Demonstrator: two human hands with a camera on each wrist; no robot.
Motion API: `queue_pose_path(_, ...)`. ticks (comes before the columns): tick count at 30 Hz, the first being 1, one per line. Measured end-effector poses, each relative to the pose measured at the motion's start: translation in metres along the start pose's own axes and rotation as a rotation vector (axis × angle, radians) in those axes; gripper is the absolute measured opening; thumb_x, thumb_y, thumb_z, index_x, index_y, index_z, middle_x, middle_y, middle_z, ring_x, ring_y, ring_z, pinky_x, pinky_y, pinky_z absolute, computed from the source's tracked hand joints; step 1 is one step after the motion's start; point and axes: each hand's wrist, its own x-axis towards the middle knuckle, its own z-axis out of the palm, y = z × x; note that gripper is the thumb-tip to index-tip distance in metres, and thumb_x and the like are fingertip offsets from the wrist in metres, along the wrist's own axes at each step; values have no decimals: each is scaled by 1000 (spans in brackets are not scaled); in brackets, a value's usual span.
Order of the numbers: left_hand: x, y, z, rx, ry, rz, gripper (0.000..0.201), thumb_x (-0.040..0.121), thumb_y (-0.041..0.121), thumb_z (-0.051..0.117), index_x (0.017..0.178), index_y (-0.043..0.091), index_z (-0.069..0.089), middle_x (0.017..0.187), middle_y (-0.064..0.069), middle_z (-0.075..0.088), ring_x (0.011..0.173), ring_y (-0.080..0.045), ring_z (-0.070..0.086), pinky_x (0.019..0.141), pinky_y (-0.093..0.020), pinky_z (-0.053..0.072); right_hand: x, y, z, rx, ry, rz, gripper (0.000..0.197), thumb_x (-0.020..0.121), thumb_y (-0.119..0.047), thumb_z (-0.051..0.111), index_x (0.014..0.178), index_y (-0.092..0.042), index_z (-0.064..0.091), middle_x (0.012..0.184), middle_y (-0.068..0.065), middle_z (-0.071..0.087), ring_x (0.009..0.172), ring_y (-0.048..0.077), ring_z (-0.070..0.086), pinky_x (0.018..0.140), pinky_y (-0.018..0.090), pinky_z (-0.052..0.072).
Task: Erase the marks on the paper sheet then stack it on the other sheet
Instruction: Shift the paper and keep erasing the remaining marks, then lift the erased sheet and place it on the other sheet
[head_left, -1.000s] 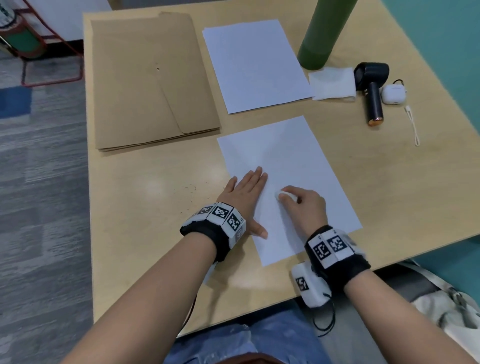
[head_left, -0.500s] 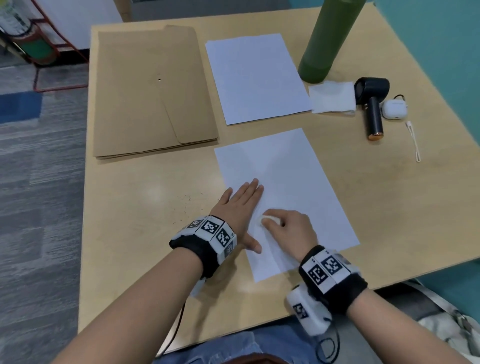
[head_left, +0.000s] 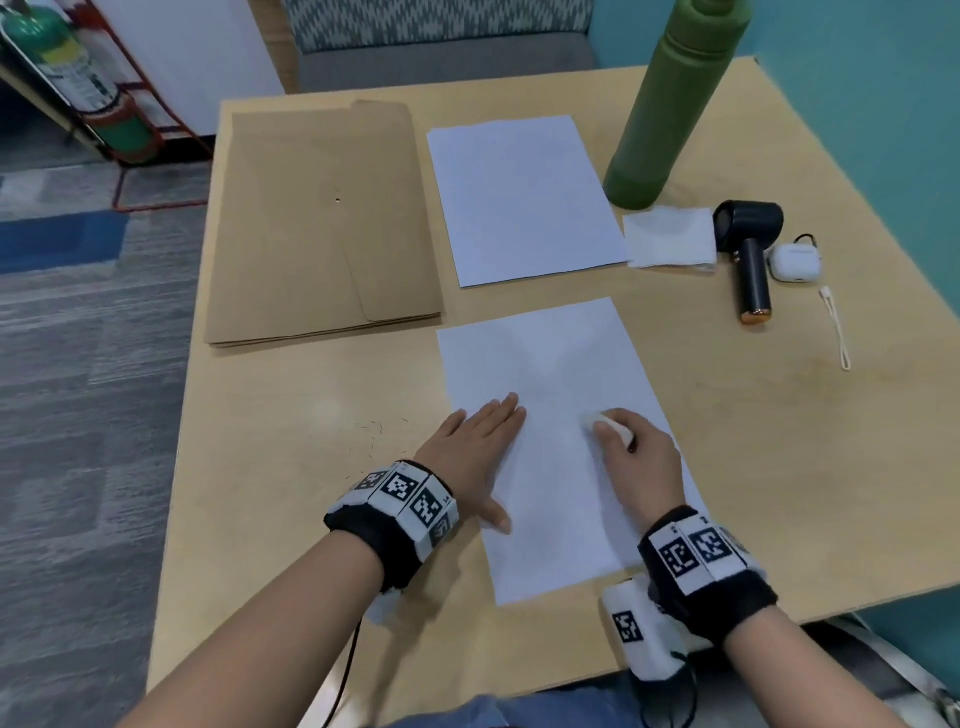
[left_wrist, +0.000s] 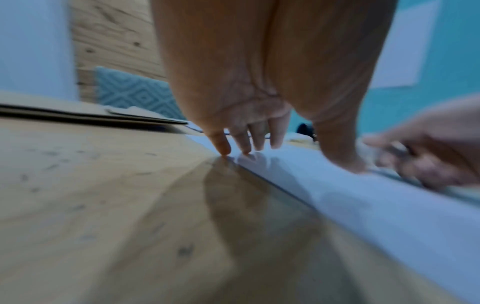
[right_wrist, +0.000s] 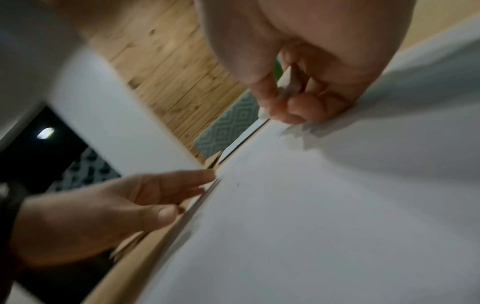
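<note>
A white paper sheet (head_left: 550, 364) lies near the table's front edge; faint marks on it are hard to make out. My left hand (head_left: 480, 447) lies flat with straight fingers (left_wrist: 222, 145) on the sheet's left edge (left_wrist: 337, 197). My right hand (head_left: 631, 452) pinches a small white eraser (head_left: 605, 423) and holds it against the sheet (right_wrist: 311, 205) near its middle; the eraser (right_wrist: 284, 93) shows between thumb and fingers in the right wrist view. A second white sheet (head_left: 524, 197) lies farther back on the table.
A brown envelope stack (head_left: 322, 223) lies at the back left. A tall green bottle (head_left: 670, 104) stands at the back right, with a folded tissue (head_left: 670, 236), a black handheld fan (head_left: 750, 254), a white earbud case (head_left: 792, 257) and a cord (head_left: 834, 330) beside it. Eraser crumbs (head_left: 371, 434) dot the table (head_left: 291, 467).
My right hand with the eraser has slid to the right across the sheet, away from my left hand. The left hand stays flat on the left edge. The head view has tilted up.
</note>
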Motion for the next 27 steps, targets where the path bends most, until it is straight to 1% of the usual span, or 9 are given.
queue_pose_path(3, 3, -17, -17, -243, 270, -116, 75, 90, 31, 62, 150, 20, 19, 159, 2, 13, 144, -17, 17, 115, -31, 16, 10, 9, -6, 309, 4, 173, 16, 94, -20, 46, 97, -7, 55, 60, 4, 49, 40, 10, 46, 44, 21, 36)
queue_pose_path(5, 8, -30, -29, -386, 483, -295, 59, 93, 23, 55, 147, 21, 30, 152, -3, 29, 137, -23, 30, 110, -35, 26, 12, 15, -7, 374, -18, 205, 13, 95, -18, 44, 90, -9, 53, 52, 7, 47, 31, 8, 43, 35, 18, 33)
queue_pose_path(8, 19, -38, -45, -407, 466, -489, 54, 94, 20, 51, 144, 15, 33, 146, -9, 33, 132, -29, 33, 103, -38, 32, 13, 18, -8, 395, -48, 194, 14, 93, -18, 48, 82, -13, 54, 39, -2, 48, 33, 12, 45, 36, 19, 34)
queue_pose_path(12, 33, -38, -57, -395, 400, -578, 58, 92, 31, 56, 141, 10, 33, 145, -11, 29, 132, -30, 31, 101, -39, 35, 16, 19, -7, 440, -41, 207, 16, 91, -16, 51, 75, -14, 55, 49, 3, 45, 35, 15, 46, 36, 22, 35)
queue_pose_path(15, 42, -39, -61, -349, 313, -594, 73, 86, 36, 65, 143, 12, 27, 143, -9, 31, 131, -28, 33, 100, -40, 36, 17, 19, -7, 452, -51, 199, 16, 91, -15, 51, 75, -12, 55, 52, 5, 44, 35, 15, 46, 37, 22, 36)
queue_pose_path(17, 45, -40, -63, -291, 298, -589, 72, 83, 36, 69, 140, 13, 31, 140, -8, 36, 130, -27, 35, 100, -38, 36, 18, 18, -7, 452, -51, 201, 16, 92, -15, 51, 76, -12, 55, 53, 5, 43, 34, 14, 46, 37, 21, 36)
queue_pose_path(22, 51, -41, -65, -285, 300, -492, 33, 85, 22, 65, 113, 7, 58, 128, -11, 40, 120, -28, 39, 93, -35, 38, 19, 19, -5, 460, -27, 201, 15, 91, -14, 51, 77, -14, 57, 53, 3, 43, 33, 14, 45, 38, 21, 36)
queue_pose_path(25, 50, -36, -68, -487, 375, -379, 19, 85, 8, 57, 103, 1, 62, 108, -14, 58, 100, -29, 54, 75, -31, 42, 19, 17, -5, 465, -51, 197, 12, 91, -13, 51, 80, -11, 56, 54, 4, 44, 32, 12, 46, 37, 19, 36)
queue_pose_path(27, 45, -36, -72, -737, 464, -308, 16, 87, 4, 56, 101, 5, 63, 104, -12, 66, 98, -28, 60, 82, -35, 49, 20, 12, -8, 469, -92, 172, 11, 92, -14, 52, 81, -14, 55, 59, 5, 46, 35, 11, 48, 37, 20, 37)
